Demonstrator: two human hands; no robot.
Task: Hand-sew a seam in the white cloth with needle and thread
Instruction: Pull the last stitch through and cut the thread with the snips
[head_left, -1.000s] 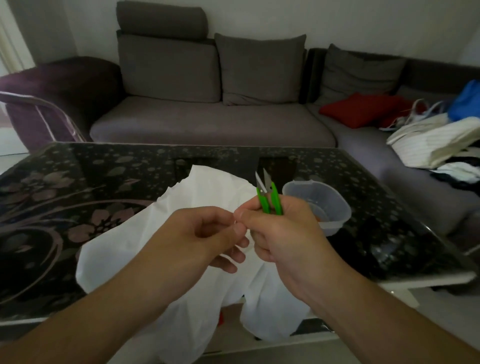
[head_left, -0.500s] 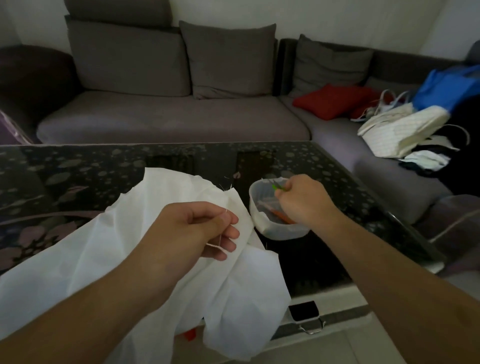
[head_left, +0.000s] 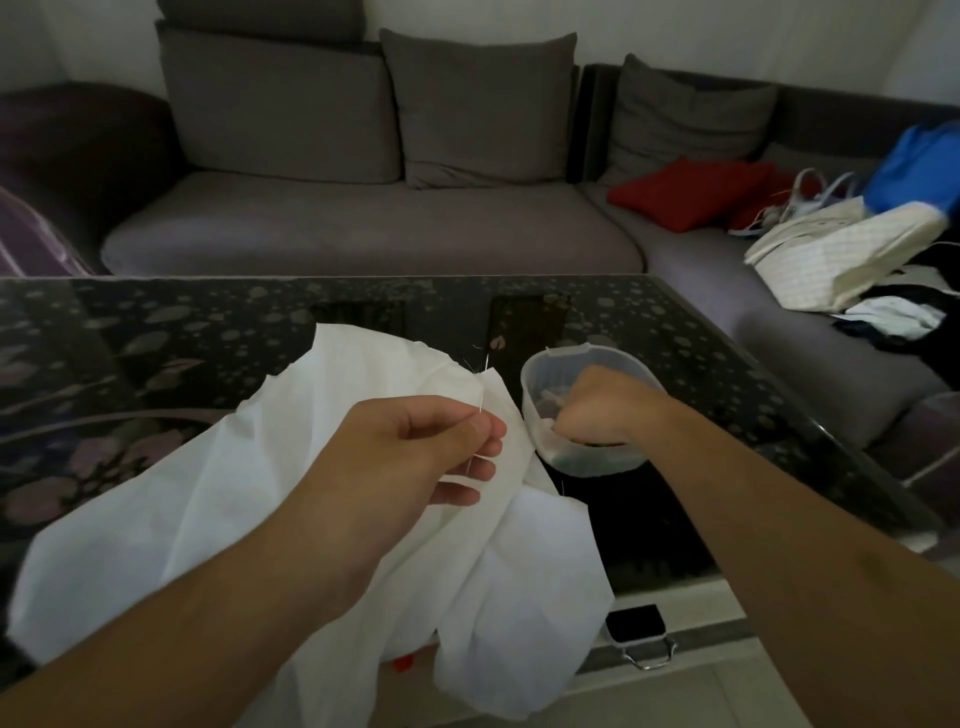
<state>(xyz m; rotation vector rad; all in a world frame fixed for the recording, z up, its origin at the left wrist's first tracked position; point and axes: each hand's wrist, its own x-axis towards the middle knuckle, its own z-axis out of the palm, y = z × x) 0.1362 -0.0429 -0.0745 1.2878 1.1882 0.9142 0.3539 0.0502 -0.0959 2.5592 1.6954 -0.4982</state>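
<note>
Left hand: the left hand (head_left: 415, 447) is hovering over the white cloth (head_left: 208, 519), thumb and forefinger pinching a thin needle (head_left: 483, 389) that is pointing up and away; the other fingers are lying loosely curled below.
Thread: a fine white thread (head_left: 475, 457) is showing faintly by the left fingers; where it is running cannot be told.
Right hand: the right hand (head_left: 602, 405) is reaching down into a clear plastic tub (head_left: 550, 364), fingers curled and hidden inside; whether it is gripping anything cannot be told.
White cloth: it is lying crumpled on the near part of the dark flowered glass table (head_left: 156, 332), its near end hanging over the table's near edge.
Tub: it is sitting on the table just right of the cloth.
Far side: a grey sofa (head_left: 363, 218) is standing beyond the table, with a red cushion (head_left: 685, 192) at the right.
</note>
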